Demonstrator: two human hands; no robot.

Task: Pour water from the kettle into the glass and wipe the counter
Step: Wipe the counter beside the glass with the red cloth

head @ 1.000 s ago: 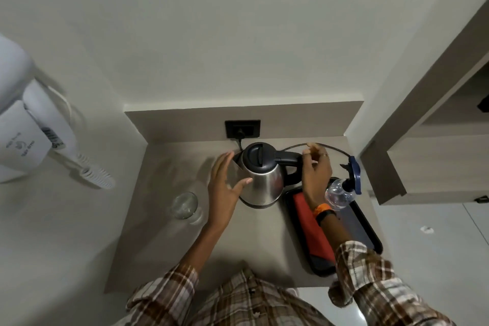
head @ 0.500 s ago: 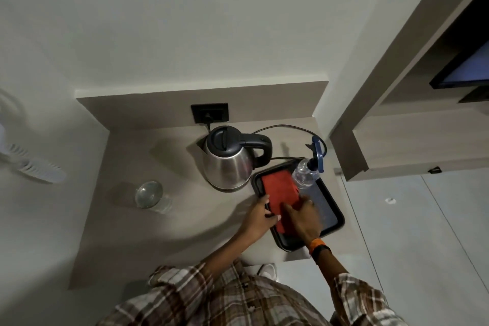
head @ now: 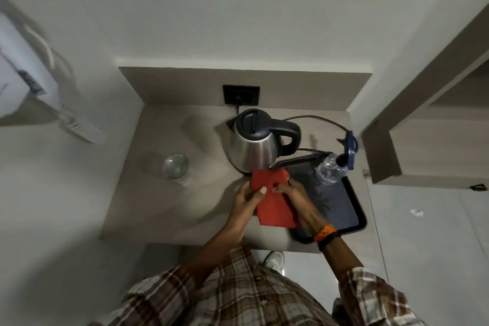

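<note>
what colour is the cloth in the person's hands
Red, plain with no pattern. The cloth shows best in the head view, held by both hands over the counter.

grey counter, kettle at back, glass left, black tray right

The desk sits in a wall recess. Both hands meet over its front centre, the left hand and right hand each gripping the cloth between them. Directly behind the fingers stands the kettle on the desk; its cord runs back to the socket on the rear panel. Well left of the fingers stands the glass. Right of the fingers lies the tray, with the spray bottle standing at its far end.
</note>
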